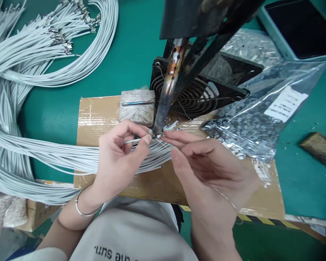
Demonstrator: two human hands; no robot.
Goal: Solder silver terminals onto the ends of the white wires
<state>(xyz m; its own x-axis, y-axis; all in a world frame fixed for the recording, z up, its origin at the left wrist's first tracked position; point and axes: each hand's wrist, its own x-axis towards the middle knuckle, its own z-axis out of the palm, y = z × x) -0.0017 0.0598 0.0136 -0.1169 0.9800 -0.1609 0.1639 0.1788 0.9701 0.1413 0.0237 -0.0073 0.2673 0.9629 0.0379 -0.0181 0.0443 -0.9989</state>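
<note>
My left hand (119, 159) pinches a white cable (132, 140) close to its end, thumb against forefinger. That end meets the lower tip of a heat-stained soldering iron (168, 88), which points down from a black holder. From the right, my right hand (206, 166) has a thin solder wire (225, 197) between thumb and fingers, its free end reaching toward the tip. A small metal piece shows at the meeting point, too small to make out fully. Beneath both hands lies a bundle of white cables (62, 154) on a cardboard sheet (96, 119).
Behind the iron stands a black fan (190, 96). A wrapped block (137, 114) with a metal rod on it sits left of it. To the right are a clear bag of small metal parts (260, 127), a dark-screened device (304, 30) and a scorched sponge (319, 148). More cables (103, 47) lie left.
</note>
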